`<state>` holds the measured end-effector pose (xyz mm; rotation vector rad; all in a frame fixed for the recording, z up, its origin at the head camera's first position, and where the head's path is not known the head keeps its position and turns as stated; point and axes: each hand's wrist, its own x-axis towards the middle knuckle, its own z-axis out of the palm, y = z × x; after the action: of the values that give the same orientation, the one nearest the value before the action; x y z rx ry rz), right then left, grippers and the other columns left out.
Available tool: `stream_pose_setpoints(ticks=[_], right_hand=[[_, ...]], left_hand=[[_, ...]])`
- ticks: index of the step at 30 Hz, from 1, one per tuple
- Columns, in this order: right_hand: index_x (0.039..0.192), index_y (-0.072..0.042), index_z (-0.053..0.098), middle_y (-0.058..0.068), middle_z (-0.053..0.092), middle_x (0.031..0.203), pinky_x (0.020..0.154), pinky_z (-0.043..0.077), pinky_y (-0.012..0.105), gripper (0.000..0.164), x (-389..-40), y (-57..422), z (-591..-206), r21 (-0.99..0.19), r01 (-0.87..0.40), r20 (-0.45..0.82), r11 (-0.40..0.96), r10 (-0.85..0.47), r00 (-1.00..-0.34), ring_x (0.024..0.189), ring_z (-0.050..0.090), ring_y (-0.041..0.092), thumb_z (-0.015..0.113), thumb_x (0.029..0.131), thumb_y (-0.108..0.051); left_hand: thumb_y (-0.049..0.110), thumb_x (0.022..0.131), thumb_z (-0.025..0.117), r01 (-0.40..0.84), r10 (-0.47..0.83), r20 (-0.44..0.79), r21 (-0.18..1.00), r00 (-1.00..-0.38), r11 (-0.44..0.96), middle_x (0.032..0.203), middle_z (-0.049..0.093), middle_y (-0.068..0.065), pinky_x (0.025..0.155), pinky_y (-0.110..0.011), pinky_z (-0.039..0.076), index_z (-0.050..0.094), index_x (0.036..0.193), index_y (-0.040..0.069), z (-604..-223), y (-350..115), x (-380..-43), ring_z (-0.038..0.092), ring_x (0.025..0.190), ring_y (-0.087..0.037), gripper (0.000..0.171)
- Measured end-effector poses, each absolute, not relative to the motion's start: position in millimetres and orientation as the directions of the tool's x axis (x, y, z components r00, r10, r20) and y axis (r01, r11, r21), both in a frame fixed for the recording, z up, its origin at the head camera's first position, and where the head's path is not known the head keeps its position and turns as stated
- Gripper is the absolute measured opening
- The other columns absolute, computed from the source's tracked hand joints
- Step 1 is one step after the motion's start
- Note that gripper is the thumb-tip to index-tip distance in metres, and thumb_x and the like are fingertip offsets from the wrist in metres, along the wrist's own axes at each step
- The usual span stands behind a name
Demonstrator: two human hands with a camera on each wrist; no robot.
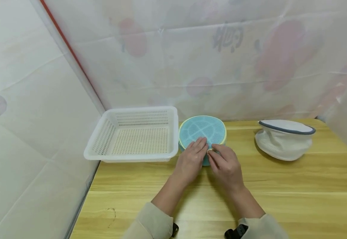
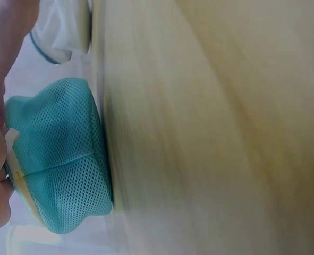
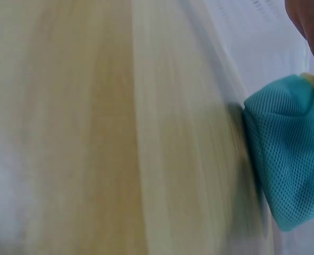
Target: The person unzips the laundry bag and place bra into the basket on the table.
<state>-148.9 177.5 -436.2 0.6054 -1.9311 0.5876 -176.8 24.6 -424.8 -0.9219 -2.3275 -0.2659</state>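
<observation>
A round blue-green mesh laundry bag (image 1: 201, 127) with yellow trim stands upright on the table, its flat top facing up. My left hand (image 1: 191, 161) holds the front rim, fingers laid over the top; in the left wrist view its thumb (image 2: 7, 186) sits by the yellow edge. Thumb and forefinger of my right hand (image 1: 227, 166) pinch the front rim's yellow edge, beside the left fingertips. A small pale tab (image 2: 11, 137) shows at the rim in the left wrist view. Whether a zipper pull lies between the right fingertips is hidden.
A white plastic basket (image 1: 131, 159) with slotted walls stands left of the bag, close against it. To the right, a white mesh bag (image 1: 284, 144) with a dark blue rim sits slumped on the wooden table (image 1: 281, 205). Pale plastic sheeting (image 1: 167, 73) hangs behind the table.
</observation>
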Motion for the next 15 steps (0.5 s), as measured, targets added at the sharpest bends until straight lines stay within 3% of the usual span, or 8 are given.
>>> stream_pose_setpoints(ticks=[6, 15], right_hand=[[0.097, 0.007, 0.076, 0.017, 0.074, 0.105, 0.097, 0.051, 0.051, 0.029, -148.8, 179.4, -437.4, -0.102, -0.658, 0.928, 0.746, -0.166, -0.332, 0.099, 0.07, 0.037, 0.062, 0.098, -0.019], [0.104, 0.001, 0.076, 0.013, 0.074, 0.11, 0.108, 0.045, 0.044, 0.029, -143.5, 176.7, -444.3, -0.176, -0.678, 0.904, 0.714, -0.156, -0.399, 0.104, 0.069, 0.035, 0.06, 0.1, -0.022]], left_hand=[[0.011, 0.096, 0.063, 0.687, 0.545, 0.609, 0.001, -0.576, 0.727, 0.14, 0.058, -0.002, 0.108, -0.028, 0.045, 0.067, 0.127, 0.009, -423.0, 24.3, -172.3, 0.053, 0.132, -0.013, 0.032], [0.01, 0.098, 0.06, 0.695, 0.557, 0.549, 0.061, -0.623, 0.716, 0.139, 0.059, -0.001, 0.108, -0.029, 0.044, 0.067, 0.126, 0.009, -416.4, 16.9, -163.6, 0.053, 0.131, -0.013, 0.029]])
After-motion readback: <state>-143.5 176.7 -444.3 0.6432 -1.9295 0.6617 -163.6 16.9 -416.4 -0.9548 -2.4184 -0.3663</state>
